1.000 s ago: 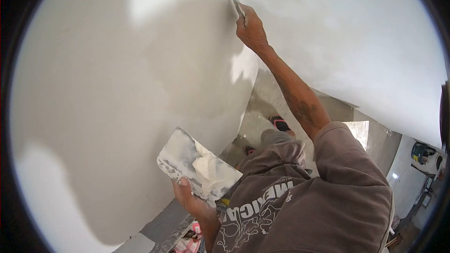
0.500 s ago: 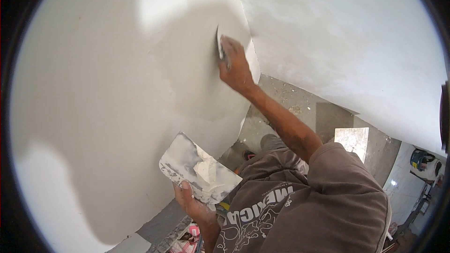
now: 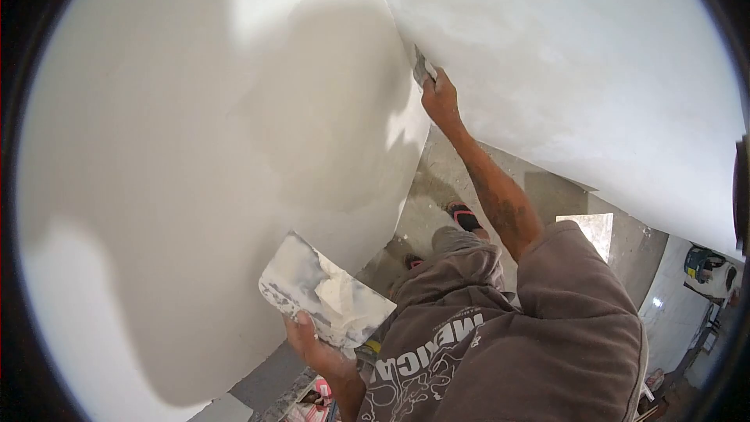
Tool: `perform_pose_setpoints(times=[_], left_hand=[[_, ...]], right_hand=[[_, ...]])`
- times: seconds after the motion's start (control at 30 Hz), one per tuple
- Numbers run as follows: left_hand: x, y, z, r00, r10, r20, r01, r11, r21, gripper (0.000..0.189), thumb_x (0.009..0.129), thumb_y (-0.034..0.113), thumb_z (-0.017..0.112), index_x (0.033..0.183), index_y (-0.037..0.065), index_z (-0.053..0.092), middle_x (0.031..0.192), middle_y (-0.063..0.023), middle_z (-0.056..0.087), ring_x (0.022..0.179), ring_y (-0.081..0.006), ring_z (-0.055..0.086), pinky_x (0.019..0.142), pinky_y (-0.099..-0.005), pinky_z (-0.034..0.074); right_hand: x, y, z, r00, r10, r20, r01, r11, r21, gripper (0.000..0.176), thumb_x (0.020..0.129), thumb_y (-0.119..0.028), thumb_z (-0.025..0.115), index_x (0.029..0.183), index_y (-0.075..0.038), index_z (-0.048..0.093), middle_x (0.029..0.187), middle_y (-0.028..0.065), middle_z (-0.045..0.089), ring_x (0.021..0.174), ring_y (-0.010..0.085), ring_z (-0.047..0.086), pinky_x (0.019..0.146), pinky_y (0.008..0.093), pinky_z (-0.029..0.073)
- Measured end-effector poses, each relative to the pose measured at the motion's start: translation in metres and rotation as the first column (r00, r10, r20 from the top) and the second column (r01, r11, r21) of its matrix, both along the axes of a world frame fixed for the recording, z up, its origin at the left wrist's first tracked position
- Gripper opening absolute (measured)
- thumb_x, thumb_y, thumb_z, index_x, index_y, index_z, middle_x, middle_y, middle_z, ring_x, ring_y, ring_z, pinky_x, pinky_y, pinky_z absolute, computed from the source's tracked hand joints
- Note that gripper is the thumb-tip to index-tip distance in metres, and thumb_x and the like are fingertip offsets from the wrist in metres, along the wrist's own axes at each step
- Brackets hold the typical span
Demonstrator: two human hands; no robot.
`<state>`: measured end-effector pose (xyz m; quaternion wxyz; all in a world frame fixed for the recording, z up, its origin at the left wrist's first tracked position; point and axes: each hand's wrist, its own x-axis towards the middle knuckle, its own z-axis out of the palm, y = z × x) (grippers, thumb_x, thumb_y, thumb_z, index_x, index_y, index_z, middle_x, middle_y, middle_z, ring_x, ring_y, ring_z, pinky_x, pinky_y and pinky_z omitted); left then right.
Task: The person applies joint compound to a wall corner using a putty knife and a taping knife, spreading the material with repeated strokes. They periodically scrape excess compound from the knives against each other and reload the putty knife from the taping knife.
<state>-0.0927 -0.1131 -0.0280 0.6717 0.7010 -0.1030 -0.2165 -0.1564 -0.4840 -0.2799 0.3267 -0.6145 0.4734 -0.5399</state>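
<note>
My right hand grips a putty knife at the corner where the two walls meet, its blade seen nearly edge-on. Lower down, my left hand holds a flat rectangular plastering trowel with rounded corners, face up, close to the left wall. Soft white putty is heaped on the trowel's middle, with grey smears around it. Any handle beneath the trowel is hidden. Damp-looking coating covers part of the left wall.
The right wall rises beside my right arm. Below is a dusty concrete floor with a bright patch and my sandalled foot. Red-and-white bags lie at bottom left; a teal item is at far right.
My right hand has moved the putty knife from the left wall rightward to the corner. The trowel in my left hand has dropped slightly and shifted left. One foot has come into view.
</note>
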Motion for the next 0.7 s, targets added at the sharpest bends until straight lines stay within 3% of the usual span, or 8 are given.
perform_pose_setpoints(times=[0.1,0.27,0.37,0.47,0.57,0.7], left_hand=[[-0.002,0.005,-0.001,0.999,-0.002,-0.037,0.002,1.0,-0.013,0.059,0.094,0.028,0.053,0.137,-0.009,0.035,0.127,-0.0218,0.049,0.115,-0.0297,0.055,0.096,-0.0399,0.045],[-0.012,-0.004,0.001,0.995,0.097,0.013,-0.098,0.994,0.042,0.056,0.093,0.033,0.052,0.131,-0.006,0.041,0.117,-0.0206,0.054,0.104,-0.0298,0.059,0.087,-0.0404,0.051],[-0.013,-0.004,-0.002,0.994,0.108,0.024,-0.109,0.993,0.041,0.056,0.093,0.034,0.051,0.13,-0.006,0.041,0.117,-0.0205,0.054,0.104,-0.0297,0.059,0.086,-0.0402,0.052],[-0.015,-0.005,0.0,0.993,0.113,0.014,-0.114,0.992,0.055,0.055,0.093,0.034,0.051,0.129,-0.006,0.042,0.116,-0.0196,0.055,0.103,-0.0288,0.06,0.086,-0.0396,0.052],[-0.015,-0.007,0.002,0.995,0.093,0.037,-0.096,0.991,0.088,0.053,0.094,0.032,0.05,0.129,-0.007,0.043,0.116,-0.0187,0.055,0.103,-0.0275,0.06,0.087,-0.0388,0.051],[-0.018,-0.016,0.006,0.999,0.04,-0.005,-0.039,0.998,0.041,0.05,0.096,0.029,0.048,0.13,-0.007,0.043,0.118,-0.0181,0.055,0.104,-0.0259,0.06,0.089,-0.0381,0.05]], right_hand=[[0.005,-0.024,-0.014,0.999,0.034,0.016,-0.035,0.999,0.02,0.026,0.092,-0.008,0.051,0.115,0.004,0.055,0.096,0.0287,0.063,0.089,0.044,0.063,0.077,0.0451,0.05],[0.016,-0.04,-0.022,0.999,0.047,0.005,-0.047,0.995,0.087,0.022,0.093,-0.009,0.051,0.109,0.004,0.056,0.091,0.0282,0.062,0.087,0.0457,0.061,0.075,0.0466,0.049],[0.023,-0.04,-0.02,0.999,0.044,0.031,-0.047,0.996,0.082,0.023,0.093,-0.007,0.05,0.112,0.003,0.056,0.096,0.0284,0.061,0.091,0.0448,0.061,0.077,0.0477,0.047],[0.028,-0.038,-0.02,0.994,0.093,0.061,-0.1,0.987,0.122,0.029,0.092,-0.004,0.049,0.12,0.002,0.054,0.111,0.0279,0.06,0.103,0.0431,0.059,0.088,0.046,0.047],[0.039,-0.038,-0.031,0.997,0.071,0.018,-0.066,0.977,-0.201,0.044,0.086,0.002,0.05,0.13,0.002,0.048,0.125,0.0257,0.055,0.117,0.0402,0.054,0.1,0.0435,0.044],[0.04,-0.036,-0.022,0.988,0.087,-0.129,-0.109,0.98,-0.169,0.056,0.08,0.006,0.05,0.136,0.005,0.043,0.132,0.0258,0.05,0.124,0.0399,0.048,0.108,0.0418,0.039]])
